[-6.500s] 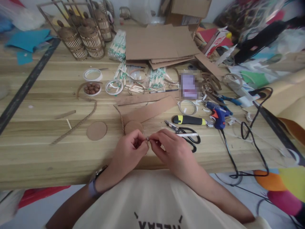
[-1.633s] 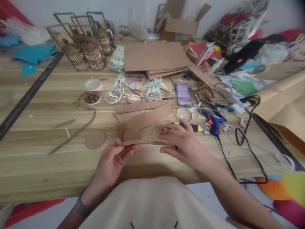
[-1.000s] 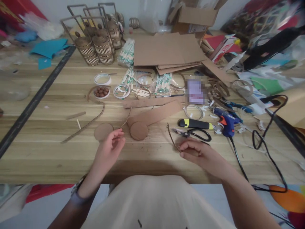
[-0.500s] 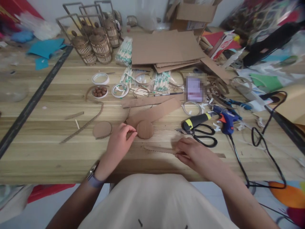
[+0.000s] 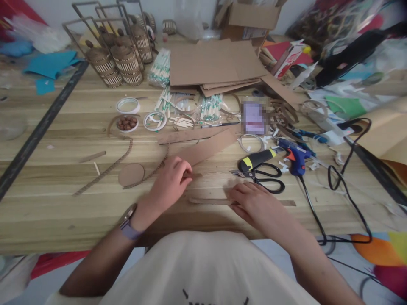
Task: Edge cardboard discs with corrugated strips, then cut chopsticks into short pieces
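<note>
My left hand [image 5: 171, 182] is closed with thumb and fingertips together on a brown cardboard disc [image 5: 197, 175], which shows nearly edge-on beyond the fingertips. To the right, my right hand [image 5: 254, 202] has its fingers curled down on a long narrow cardboard strip [image 5: 208, 201]. The strip lies along the table near the front, and its middle is hidden under that hand. A second cardboard disc [image 5: 131, 175] lies flat left of my left hand, with a thin corrugated strip [image 5: 155, 170] along its edge. Black-handled scissors [image 5: 269, 178] lie just beyond my right hand.
A yellow-black tool handle [image 5: 257, 159] and a blue glue gun [image 5: 295, 156] with a trailing black cord lie right. Ahead are a cardboard piece [image 5: 213, 146], a bowl of brown beads [image 5: 127, 123], tape rolls [image 5: 127, 105] and stacked cardboard [image 5: 216, 63]. Lantern-like models [image 5: 127, 63] stand back left.
The disc in my left hand has turned from facing the camera to nearly edge-on. My right hand stays at the strip, which now lies flatter. The view has shifted slightly.
</note>
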Tool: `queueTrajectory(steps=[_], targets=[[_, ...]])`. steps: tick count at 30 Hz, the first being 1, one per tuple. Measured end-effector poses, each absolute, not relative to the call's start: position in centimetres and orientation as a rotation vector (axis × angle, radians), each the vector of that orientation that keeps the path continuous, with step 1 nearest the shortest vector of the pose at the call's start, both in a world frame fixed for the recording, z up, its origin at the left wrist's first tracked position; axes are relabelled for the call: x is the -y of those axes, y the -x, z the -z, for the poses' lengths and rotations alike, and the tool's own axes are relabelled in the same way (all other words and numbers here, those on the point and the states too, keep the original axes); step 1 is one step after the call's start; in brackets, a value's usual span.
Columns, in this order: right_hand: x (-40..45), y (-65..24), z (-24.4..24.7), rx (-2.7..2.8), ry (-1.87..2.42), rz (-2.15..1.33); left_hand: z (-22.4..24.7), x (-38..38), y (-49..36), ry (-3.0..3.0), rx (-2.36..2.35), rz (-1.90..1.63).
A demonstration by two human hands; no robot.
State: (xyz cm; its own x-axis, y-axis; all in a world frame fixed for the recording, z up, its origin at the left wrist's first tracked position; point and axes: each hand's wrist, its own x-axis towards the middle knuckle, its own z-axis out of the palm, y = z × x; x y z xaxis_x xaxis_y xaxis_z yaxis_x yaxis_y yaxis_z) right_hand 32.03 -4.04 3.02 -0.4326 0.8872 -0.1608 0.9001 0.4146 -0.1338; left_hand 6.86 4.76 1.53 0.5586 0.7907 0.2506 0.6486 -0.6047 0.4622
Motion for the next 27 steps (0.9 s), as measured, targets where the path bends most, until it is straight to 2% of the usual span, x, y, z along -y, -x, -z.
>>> queueTrajectory(steps=[4, 11, 13, 17, 20, 23, 27], targets=[[4.1, -32.0, -2.6, -2.642, -1.632, 0.167, -3.0, -3.1, -4.6, -2.559, -0.877, -0.986], [3.2, -30.9, -2.5, -2.721, -1.575, -0.002, -3.2, -0.6, -3.6, -2.483, -0.981, -1.177], [3.1, -30.5, -2.6, -2.707, -1.571, 0.013, -2.7, -0.1, -3.9, -2.322, -1.000, -1.205], [3.0, -30.0, -2.8, -2.651, -1.582, 0.046, -2.3, 0.7, -4.5, -1.727, -1.325, -1.293], [2.9, -29.8, -2.9, -2.615, -1.595, 0.048, -3.2, 0.9, -4.3, -1.539, -1.432, -1.056], [2.9, -29.8, -2.9, -2.606, -1.592, 0.046, -4.5, 0.8, -3.4, -1.401, -1.255, -0.730], [2.7, -29.6, -2.9, -2.603, -1.590, 0.000, -4.9, 0.5, -1.7, -1.487, -1.183, -0.666]])
